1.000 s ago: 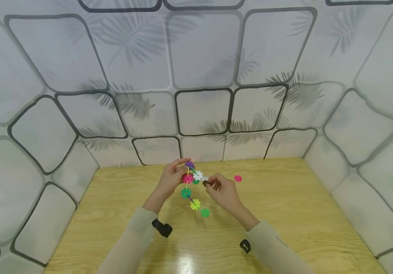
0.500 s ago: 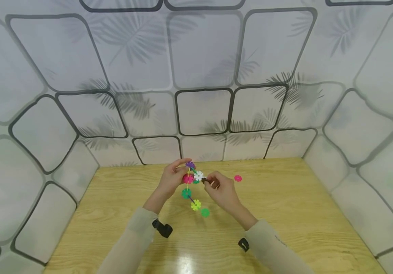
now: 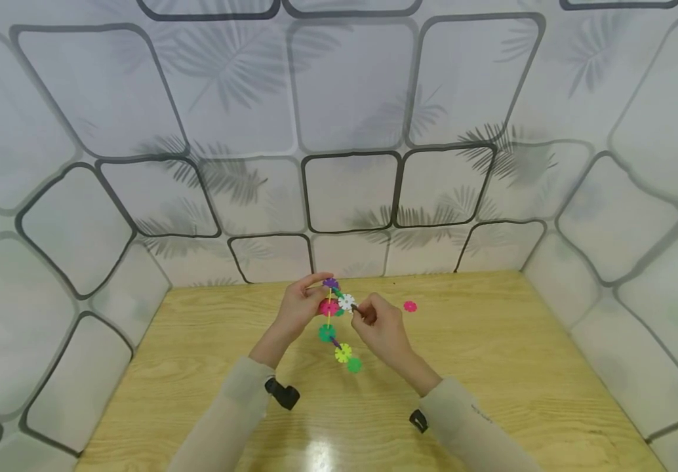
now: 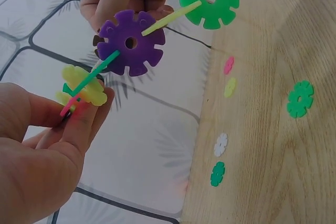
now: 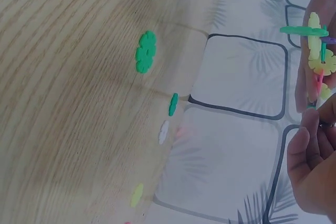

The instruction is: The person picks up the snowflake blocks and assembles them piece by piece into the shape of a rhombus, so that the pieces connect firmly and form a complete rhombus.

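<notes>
My left hand (image 3: 300,307) holds a joined chain of notched, flower-shaped plastic discs above the table. In the head view the chain shows a purple disc (image 3: 331,283), a pink disc (image 3: 328,307), a teal disc (image 3: 326,333), a yellow-green disc (image 3: 343,353) and a white disc (image 3: 347,301). Fingers and thumb pinch yellow discs (image 4: 90,88) in the left wrist view. Right of the chain, my right hand (image 3: 383,326) pinches a small dark brown disc (image 3: 356,307) at the white disc's edge. Its fingers hide most of the brown disc.
Loose discs lie on the wooden table (image 3: 492,367): a green one (image 4: 300,99), a white one (image 4: 221,144), a teal one (image 4: 218,174), a yellow one (image 4: 230,87) and a pink one (image 3: 410,306). A patterned wall (image 3: 351,196) stands behind and at both sides.
The chain has shifted slightly right with my left hand. My right hand has moved a little left, bringing the brown disc from just below right of the white disc to its edge.
</notes>
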### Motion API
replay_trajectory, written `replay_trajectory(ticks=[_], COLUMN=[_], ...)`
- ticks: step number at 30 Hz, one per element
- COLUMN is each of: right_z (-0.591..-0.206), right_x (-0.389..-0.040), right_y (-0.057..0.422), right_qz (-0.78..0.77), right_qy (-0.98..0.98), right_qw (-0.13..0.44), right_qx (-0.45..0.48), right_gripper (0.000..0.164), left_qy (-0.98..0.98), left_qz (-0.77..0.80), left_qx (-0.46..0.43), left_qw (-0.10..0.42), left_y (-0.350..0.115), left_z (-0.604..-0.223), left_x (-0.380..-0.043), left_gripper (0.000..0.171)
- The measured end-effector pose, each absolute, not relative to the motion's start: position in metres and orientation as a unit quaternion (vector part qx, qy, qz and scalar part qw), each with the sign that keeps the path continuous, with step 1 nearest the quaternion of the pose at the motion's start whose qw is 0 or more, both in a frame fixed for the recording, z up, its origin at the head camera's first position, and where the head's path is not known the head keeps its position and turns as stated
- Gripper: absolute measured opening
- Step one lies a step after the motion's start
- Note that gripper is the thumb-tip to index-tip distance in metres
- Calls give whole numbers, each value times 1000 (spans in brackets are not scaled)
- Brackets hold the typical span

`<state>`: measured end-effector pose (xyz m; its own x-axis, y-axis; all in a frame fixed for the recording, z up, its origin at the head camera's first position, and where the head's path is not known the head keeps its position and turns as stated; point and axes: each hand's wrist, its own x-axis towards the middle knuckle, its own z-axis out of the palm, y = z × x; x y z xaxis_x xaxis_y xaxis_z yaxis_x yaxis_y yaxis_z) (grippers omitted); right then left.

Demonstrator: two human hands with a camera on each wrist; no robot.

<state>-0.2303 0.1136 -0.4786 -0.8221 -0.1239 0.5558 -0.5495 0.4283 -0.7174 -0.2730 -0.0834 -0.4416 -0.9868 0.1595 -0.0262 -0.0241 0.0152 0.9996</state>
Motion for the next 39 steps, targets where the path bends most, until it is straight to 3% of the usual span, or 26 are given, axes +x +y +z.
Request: replay_trajectory(ticks=[12,24,39], right_z=[-478,-477,-475], right_x=[-226,-226,-234], right_y=[110,121,130], right_qz=[502,484,417], right_qy=[-800,-809,-845], right_qw=[225,232,207], right_qx=[239,240,264], right_gripper=[17,11,11], left_qy=[719,660,740], left_qz=[689,735,613], left_qx=[64,51,172], left_qw=[71,149,217], left_y=[-84,-88,-95], left_z=[-437,-438,-436], left_x=[-270,-270,-268], left_gripper=[37,27,39])
